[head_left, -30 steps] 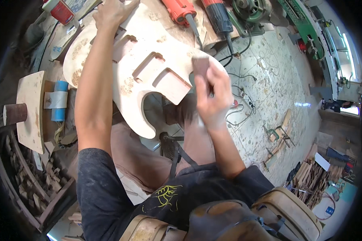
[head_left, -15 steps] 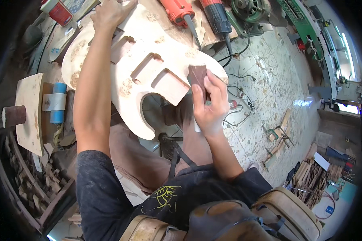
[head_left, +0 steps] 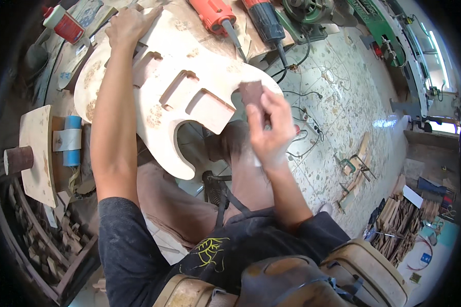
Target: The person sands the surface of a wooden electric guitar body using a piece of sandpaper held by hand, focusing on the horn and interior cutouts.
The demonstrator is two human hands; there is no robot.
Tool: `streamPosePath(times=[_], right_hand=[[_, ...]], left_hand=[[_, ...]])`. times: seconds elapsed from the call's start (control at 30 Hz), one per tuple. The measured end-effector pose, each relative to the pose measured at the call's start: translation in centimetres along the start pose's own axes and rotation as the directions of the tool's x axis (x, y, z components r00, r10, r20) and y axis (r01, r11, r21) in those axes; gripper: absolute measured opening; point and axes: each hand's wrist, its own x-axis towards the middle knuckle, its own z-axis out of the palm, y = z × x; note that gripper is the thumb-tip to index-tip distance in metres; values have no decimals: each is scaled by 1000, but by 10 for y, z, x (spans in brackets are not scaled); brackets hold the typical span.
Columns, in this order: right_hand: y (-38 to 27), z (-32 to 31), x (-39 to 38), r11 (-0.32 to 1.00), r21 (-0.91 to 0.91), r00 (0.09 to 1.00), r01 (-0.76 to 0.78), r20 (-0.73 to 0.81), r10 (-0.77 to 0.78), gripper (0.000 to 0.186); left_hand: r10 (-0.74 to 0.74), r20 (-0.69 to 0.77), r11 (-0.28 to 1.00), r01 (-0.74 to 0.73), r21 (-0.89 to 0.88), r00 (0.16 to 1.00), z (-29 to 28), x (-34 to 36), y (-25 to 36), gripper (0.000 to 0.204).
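A pale, unfinished electric guitar body (head_left: 161,110) with several routed cavities and patterned blotches lies over the bench edge, above my legs. My left hand (head_left: 129,26) grips its far left edge, with the thumb stretched along the wood; the undersides of those fingers are hidden. In my right hand (head_left: 272,128) is a folded piece of brown sandpaper (head_left: 252,94), pinched between thumb and fingers. It meets the inner curve of the right-hand horn. Motion slightly blurs this hand, and whether a block sits inside the paper cannot be seen.
On the bench lie a red power tool (head_left: 213,15), a dark corded tool (head_left: 265,23) and a white-and-red bottle (head_left: 64,24). At left stands a wooden piece with a blue cylinder (head_left: 72,140). Cords (head_left: 307,120), a clamp (head_left: 354,165) and wood scraps (head_left: 402,217) are on the right.
My right hand and the sandpaper have shifted slightly right along the horn's inner curve. The whole view has drifted a little; my left hand keeps its hold on the guitar body.
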Motion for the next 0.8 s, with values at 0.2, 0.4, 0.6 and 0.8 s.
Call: streamPosePath(times=[0.2, 0.4, 0.6, 0.8], right_hand=[[-3, 2, -5, 1000, -11, 1000, -16, -23, 16, 21], [7, -4, -2, 998, -67, 999, -8, -47, 5, 21], [5, 2, 18, 989, -44, 987, -142, -84, 138, 23], [5, 1, 24, 982, -27, 981, -185, -67, 182, 24]], left_hand=[[-69, 127, 919, 14, 393, 989, 15, 22, -23, 75], [-80, 182, 935, 11, 355, 980, 28, 28, -25, 90], [-98, 150, 927, 36, 373, 984, 20, 24, -29, 92], [-131, 161, 922, 60, 383, 978, 13, 21, -40, 93]])
